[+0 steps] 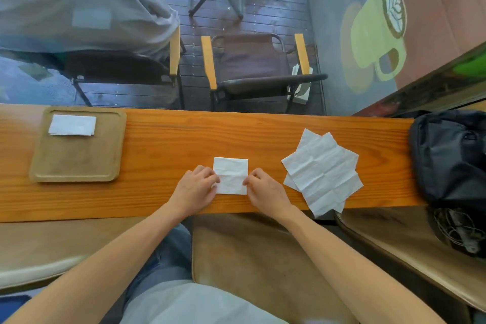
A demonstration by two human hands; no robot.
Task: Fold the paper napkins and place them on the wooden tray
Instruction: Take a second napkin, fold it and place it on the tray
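Both hands, left hand (pixel 196 187) and right hand (pixel 264 188), pinch the side edges of the half-folded napkin (pixel 231 175) with curled fingers at the tabletop's (pixel 163 144) near middle. Align edges squarely, then crease firmly before moving it left to the wooden tray (pixel 76 160).

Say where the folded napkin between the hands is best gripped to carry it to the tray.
Probably at its near corners, where the left hand and right hand already pinch it. The folded napkin lies flat on the wooden table, so sliding fingertips under a side edge from the left, the side facing the wooden tray, looks easiest.
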